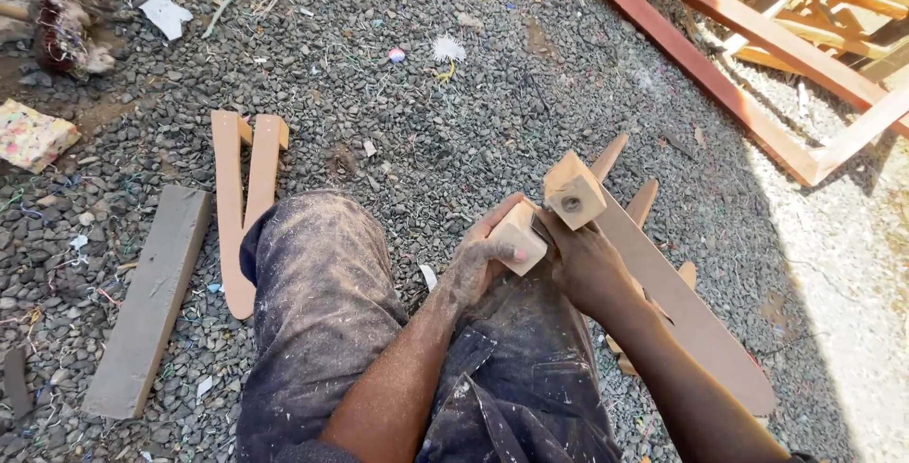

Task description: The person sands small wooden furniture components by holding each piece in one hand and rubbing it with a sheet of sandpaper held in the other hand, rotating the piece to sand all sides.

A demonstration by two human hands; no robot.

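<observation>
Sawdust coats the left hand (481, 257), which is clamped around a small pale wooden block (519, 236) held over the person's lap, fingers wrapped over its near side and thumb along its top. Touching that block on its right is a second wooden block (574, 190), squarish, with a round hole in the face turned toward the camera; it sits slightly higher than the first. The right hand (587, 259) is closed just below this second block, gripping what looks like a dark stem between the two blocks, though the exact hold is hard to make out. Right of the small block, a long flat board (691, 316) lies on the gravel (426, 122) beneath the right forearm. Well left of the block, beyond the dusty trouser leg (322, 293), two curved wooden cutouts (241, 193) and a grey plank (151, 302) lie on the stones.
</observation>
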